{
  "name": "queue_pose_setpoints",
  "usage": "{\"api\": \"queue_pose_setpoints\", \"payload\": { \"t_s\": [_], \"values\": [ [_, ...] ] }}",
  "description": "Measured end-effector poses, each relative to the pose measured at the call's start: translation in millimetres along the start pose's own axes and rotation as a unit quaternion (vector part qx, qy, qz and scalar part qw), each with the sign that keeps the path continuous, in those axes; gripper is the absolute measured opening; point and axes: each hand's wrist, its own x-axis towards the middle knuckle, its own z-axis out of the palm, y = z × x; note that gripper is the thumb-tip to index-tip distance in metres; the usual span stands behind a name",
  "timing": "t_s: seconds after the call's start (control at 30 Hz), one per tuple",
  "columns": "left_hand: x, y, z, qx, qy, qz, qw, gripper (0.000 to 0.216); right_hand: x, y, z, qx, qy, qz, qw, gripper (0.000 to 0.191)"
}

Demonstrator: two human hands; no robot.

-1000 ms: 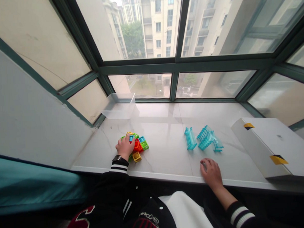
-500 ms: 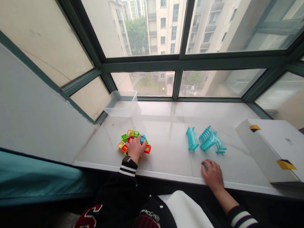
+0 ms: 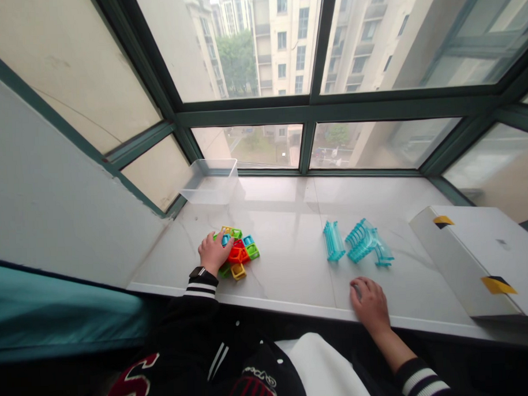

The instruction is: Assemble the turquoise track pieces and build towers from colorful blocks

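Note:
A pile of small coloured blocks (image 3: 242, 254), in red, green, yellow, orange and blue, lies on the white marble window sill (image 3: 291, 231). My left hand (image 3: 213, 253) sits on the pile's left side, fingers curled over the blocks; a dark watch is on that wrist. My right hand (image 3: 370, 301) rests palm down near the sill's front edge, fingers loosely apart, holding nothing. Just beyond it lie clear turquoise ribbed pieces (image 3: 363, 243), one straight and one curved.
A clear plastic tub (image 3: 210, 181) stands at the back left of the sill by the window. A long white box with yellow corner marks (image 3: 474, 260) lies at the right. Dark green window frames enclose the sill; a teal surface (image 3: 55, 312) lies lower left.
My left hand has shifted from the right of the block pile to its left side, and the blocks have bunched closer together. My right hand has stayed put.

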Motion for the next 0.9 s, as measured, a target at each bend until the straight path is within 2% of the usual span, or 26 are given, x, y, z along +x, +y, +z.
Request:
{"api": "queue_pose_setpoints", "payload": {
  "t_s": [0.07,0.2,0.27,0.63,0.9],
  "values": [
    [10.0,-5.3,-0.9,-0.003,-0.012,-0.008,1.0,0.065,0.0,-0.3,-0.3,-0.002,0.0,0.0,1.0,0.021],
    [27.6,-10.6,0.1,-0.041,-0.095,0.013,0.995,0.068,0.0,-1.4,-1.2,-0.001,-0.002,0.002,1.0,0.021],
    [31.3,-10.0,2.1,-0.051,-0.119,0.023,0.991,0.067,-0.1,-2.1,-1.8,-0.001,0.0,0.002,1.0,0.02],
    [8.6,22.6,10.0,-0.056,-0.104,0.031,0.992,0.063,-1.1,0.5,-0.8,-0.007,-0.003,-0.003,1.0,0.019],
    [-15.7,66.2,14.2,-0.067,-0.106,0.055,0.991,0.06,-0.5,-2.3,-2.3,-0.012,0.001,-0.003,1.0,0.019]
  ]
}}
